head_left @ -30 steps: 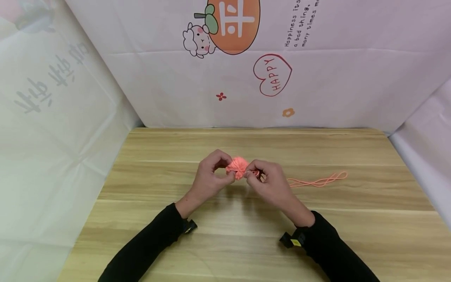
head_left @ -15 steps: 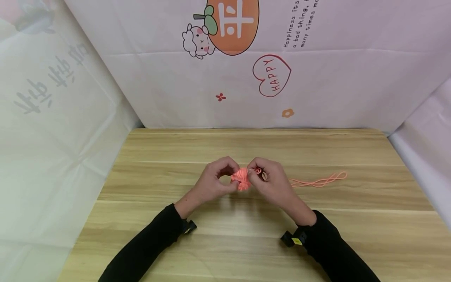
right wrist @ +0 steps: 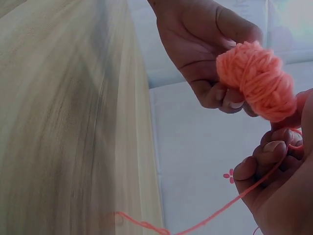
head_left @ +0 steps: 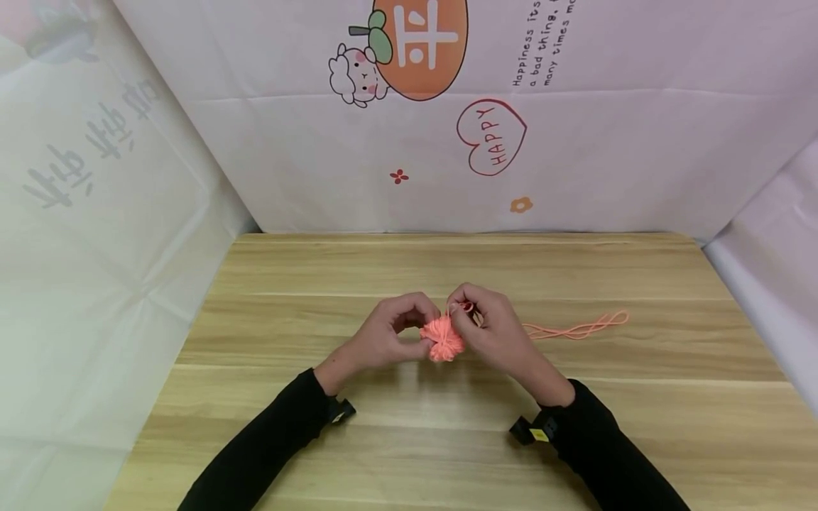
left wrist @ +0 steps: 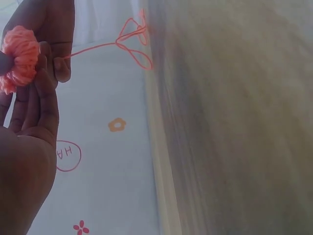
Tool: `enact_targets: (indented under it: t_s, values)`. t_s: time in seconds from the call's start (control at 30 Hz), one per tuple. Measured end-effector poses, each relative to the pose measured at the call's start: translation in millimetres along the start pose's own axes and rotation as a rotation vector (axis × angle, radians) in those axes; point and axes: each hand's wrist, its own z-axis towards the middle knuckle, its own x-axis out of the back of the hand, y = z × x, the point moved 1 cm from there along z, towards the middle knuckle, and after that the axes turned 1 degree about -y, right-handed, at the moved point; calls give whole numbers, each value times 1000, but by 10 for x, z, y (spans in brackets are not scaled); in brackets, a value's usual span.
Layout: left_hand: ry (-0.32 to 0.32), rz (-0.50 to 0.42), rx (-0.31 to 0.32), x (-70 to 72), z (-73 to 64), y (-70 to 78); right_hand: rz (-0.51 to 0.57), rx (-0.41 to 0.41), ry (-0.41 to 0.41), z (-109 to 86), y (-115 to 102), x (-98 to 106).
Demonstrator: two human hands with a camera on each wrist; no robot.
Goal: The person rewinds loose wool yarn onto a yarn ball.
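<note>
A small bundle of coral yarn point(head_left: 442, 339), drawn in at its middle by wound strands, is held above the table between both hands. My left hand point(head_left: 388, 332) pinches its left side with thumb and fingers. At the bundle's upper right, my right hand point(head_left: 491, 323) pinches a strand of the same yarn, with small loops gathered in its curled fingers. The right wrist view shows the bundle point(right wrist: 257, 81) close up, turns of yarn crossing its middle. From the right hand a yarn tail point(right wrist: 210, 215) runs down towards the table.
Loose yarn loops point(head_left: 578, 332) lie on the wooden table point(head_left: 307, 440) to the right of the right hand. White printed cloth point(head_left: 319, 163) hangs behind the table's far edge, with more cloth at both sides. Each black sleeve carries a small wrist camera point(head_left: 533, 431).
The yarn bundle has come down towards the person and slightly right, its drawn-in middle turning with it. My left hand has followed; the right hand has risen a little, a strand stretched from the bundle.
</note>
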Motion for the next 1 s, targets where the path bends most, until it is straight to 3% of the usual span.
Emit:
enact_targets:
  t_s: [0.27, 0.6, 0.83, 1.0]
  values:
    - [-16, -95, -59, 15, -31, -75, 53, -21, 5, -1, 18, 14]
    - [-8, -201, -128, 65, -88, -237, 59, -66, 44, -21, 378, -88]
    - [-9, -237, -142, 65, -84, -207, 54, -76, 55, 5, 70, -50]
    - [37, -270, -189, 75, -54, -191, 57, -32, 70, 1, 73, -74]
